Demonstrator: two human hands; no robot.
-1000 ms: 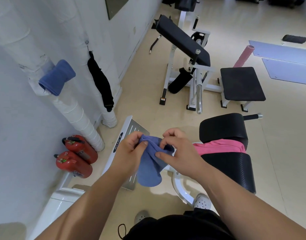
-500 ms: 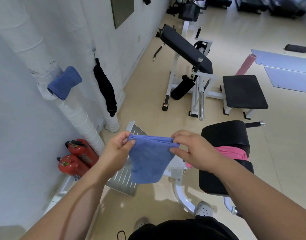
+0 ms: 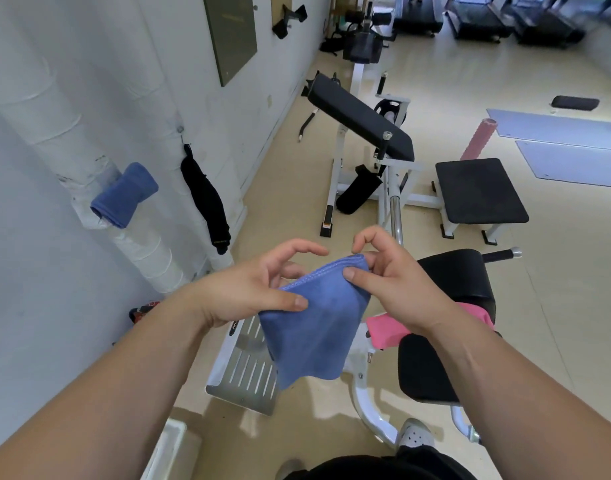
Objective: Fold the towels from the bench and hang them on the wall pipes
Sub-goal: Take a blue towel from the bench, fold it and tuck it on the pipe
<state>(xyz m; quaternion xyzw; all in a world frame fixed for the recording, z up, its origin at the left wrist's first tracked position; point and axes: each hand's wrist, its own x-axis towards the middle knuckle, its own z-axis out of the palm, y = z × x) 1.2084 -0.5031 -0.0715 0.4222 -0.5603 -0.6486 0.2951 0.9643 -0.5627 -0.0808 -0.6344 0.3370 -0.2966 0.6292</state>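
Hands hold the blue towel [image 3: 318, 323] in the air over the bench's [image 3: 463, 275] left edge. Thumb down, the left hand [image 3: 248, 289] pinches the towel's left side. The right hand [image 3: 394, 285] pinches the top right corner, forefinger lifted clear. Held by its top edge, the cloth hangs flat, likely ready for another fold. It seems doubled already, though the layers are hard to count. A pink towel [image 3: 387, 329] lies across the bench between its pads. A second blue towel [image 3: 124, 195] already drapes a wall pipe [image 3: 148, 251].

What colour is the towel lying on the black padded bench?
Pink: the pink cloth towel shows best in the head view.
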